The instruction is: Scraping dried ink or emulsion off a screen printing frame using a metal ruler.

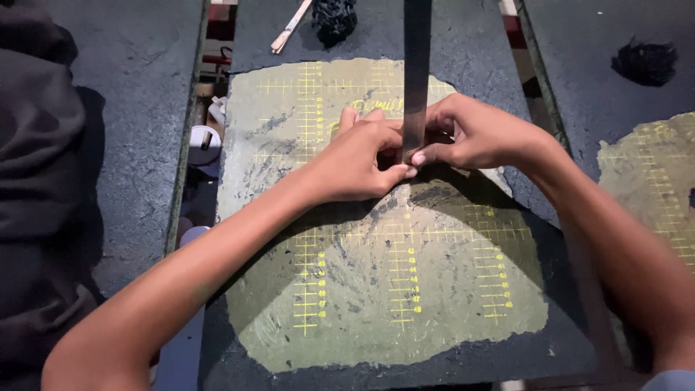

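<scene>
The left hand point(358, 163) and the right hand point(470, 134) met near the middle of the dark, rough-surfaced worktop point(463, 43), both with fingers curled and pressed together around the lower end of a narrow dark metal strip point(416, 65). The strip stood upright, running from the far edge of the view down to the fingertips, where the left thumb and the right fingers pinched it from either side. Whatever small piece lay under the fingertips was hidden by them.

Beneath the hands lay a worn, greenish-yellow measuring mat with yellow ruled grid lines and ragged edges point(391, 289), covering most of the worktop from its near edge to past the hands. Toward the far edge, beyond the mat, sat a clump of black fibrous material point(333, 18), with a pale wooden stick point(289, 27) just beside it on the left.

Along the gap at the worktop's left edge stood a small white round container point(204, 145). On a neighbouring worktop to the right lay a second greenish ruled mat point(651, 174) and another black fibrous clump point(646, 61), well apart from the hands. A dark folded cloth point(36, 166) lay at the far left.
</scene>
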